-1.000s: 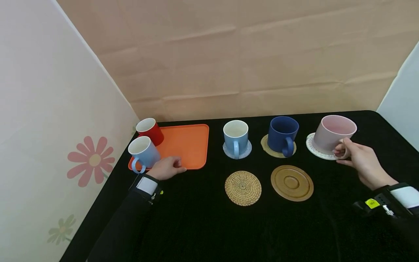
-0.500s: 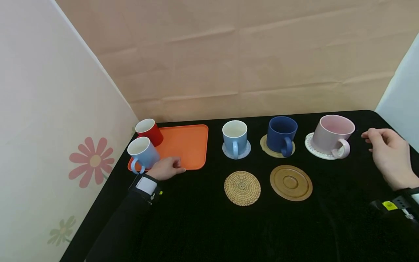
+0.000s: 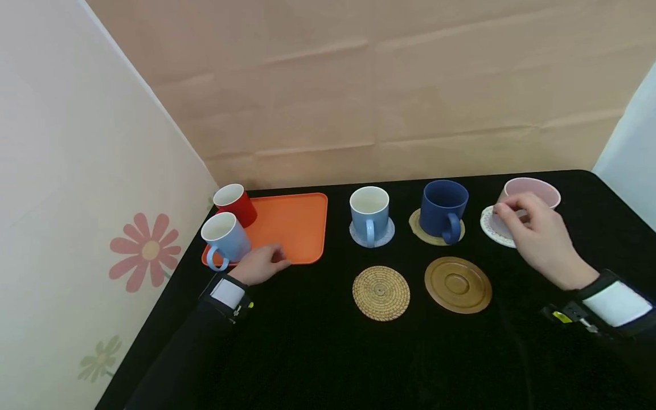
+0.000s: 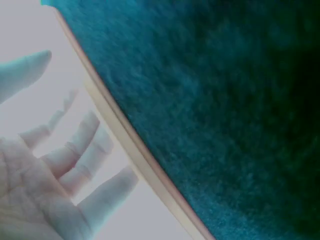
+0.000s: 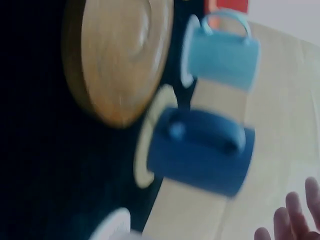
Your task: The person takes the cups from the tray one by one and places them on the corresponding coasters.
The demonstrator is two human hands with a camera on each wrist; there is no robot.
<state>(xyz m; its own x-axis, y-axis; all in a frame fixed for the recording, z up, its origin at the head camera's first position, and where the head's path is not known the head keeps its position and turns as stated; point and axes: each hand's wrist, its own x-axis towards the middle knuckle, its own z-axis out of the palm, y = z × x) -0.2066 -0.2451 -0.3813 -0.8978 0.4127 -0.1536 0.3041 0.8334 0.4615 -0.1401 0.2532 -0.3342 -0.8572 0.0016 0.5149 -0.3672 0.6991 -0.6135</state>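
The right hand (image 3: 548, 245) is in front of the pink mug (image 3: 535, 187) and hides much of it. Its fingers bend a little, and the right wrist view shows small gaps between the fingertips (image 5: 293, 205). I cannot tell if this hand touches the mug. The pink mug sits on a white lacy mat (image 3: 492, 229), near the right end of the black table (image 3: 333, 353).

The left hand (image 3: 260, 265) is at the front edge of the orange tray (image 3: 292, 228), right next to a pale blue mug (image 3: 230, 242). Its fingers are loose and spread, with the thumb out to one side. I cannot tell if they touch the tray. A red mug (image 3: 242, 212) is behind the pale blue one, at the tray's left end.

In the middle, a sky blue mug (image 3: 370, 219) stands on a small lacy mat (image 3: 388, 233), and a dark blue mug (image 3: 435, 216) stands on a tan mat (image 3: 421, 233). In front of them lie a round woven mat (image 3: 381, 294) and a round wooden plate (image 3: 458, 285), side by side but apart
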